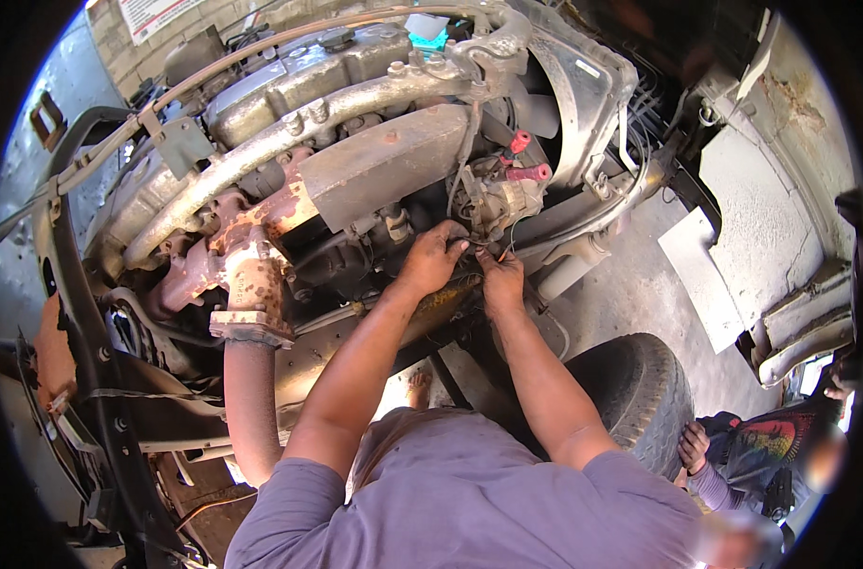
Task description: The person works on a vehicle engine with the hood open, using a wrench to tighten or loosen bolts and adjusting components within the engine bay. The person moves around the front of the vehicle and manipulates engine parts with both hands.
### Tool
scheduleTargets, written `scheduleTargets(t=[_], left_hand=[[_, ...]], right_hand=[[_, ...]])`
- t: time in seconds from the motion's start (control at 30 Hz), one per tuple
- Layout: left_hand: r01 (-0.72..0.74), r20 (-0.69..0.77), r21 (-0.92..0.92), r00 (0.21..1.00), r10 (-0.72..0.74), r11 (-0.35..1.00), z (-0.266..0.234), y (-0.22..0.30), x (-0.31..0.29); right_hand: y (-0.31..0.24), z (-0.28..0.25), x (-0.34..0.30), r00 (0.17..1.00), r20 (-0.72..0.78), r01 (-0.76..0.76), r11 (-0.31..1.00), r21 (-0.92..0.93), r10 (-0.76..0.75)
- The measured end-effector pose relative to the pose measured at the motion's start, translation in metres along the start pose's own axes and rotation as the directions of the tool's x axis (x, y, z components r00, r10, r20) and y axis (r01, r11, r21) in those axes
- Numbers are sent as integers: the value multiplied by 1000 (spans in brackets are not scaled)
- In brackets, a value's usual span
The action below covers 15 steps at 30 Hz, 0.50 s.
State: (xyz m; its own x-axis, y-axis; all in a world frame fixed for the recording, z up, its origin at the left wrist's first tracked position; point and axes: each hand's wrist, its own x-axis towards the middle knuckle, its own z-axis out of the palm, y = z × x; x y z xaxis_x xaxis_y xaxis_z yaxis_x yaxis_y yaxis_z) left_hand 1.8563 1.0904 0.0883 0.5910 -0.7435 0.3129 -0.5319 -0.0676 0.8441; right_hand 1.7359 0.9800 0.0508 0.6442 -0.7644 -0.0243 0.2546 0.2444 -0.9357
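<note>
Both of my hands meet just below the alternator (498, 201), a dirty metal unit with two red caps, low on the side of the engine. My left hand (433, 258) is closed, thumb and fingers pinched at a thin dark wire running between the hands. Close beside it, my right hand (503, 283) pinches the wire too. A thin strand with an orange part (503, 254) sticks up from the right fingertips and curves toward the alternator. The fingers partly hide the wire's ends.
A rusty exhaust manifold (256, 270) and metal heat shield (384, 166) lie left of my hands. The radiator shroud (583, 104) rises beyond the alternator. A tyre (635, 403) stands by my right elbow, with another person's hand (694, 446) next to it.
</note>
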Motion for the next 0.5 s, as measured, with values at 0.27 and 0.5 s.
scheduleTargets(t=[0.27, 0.5], left_hand=[[78, 0, -135, 997, -78, 988, 5, -2, 9], [-3, -23, -1, 1000, 3, 1000, -6, 19, 2]], right_hand=[[-9, 5, -6, 993, 114, -7, 996, -94, 17], [-19, -7, -7, 994, -29, -108, 876, -469, 107]])
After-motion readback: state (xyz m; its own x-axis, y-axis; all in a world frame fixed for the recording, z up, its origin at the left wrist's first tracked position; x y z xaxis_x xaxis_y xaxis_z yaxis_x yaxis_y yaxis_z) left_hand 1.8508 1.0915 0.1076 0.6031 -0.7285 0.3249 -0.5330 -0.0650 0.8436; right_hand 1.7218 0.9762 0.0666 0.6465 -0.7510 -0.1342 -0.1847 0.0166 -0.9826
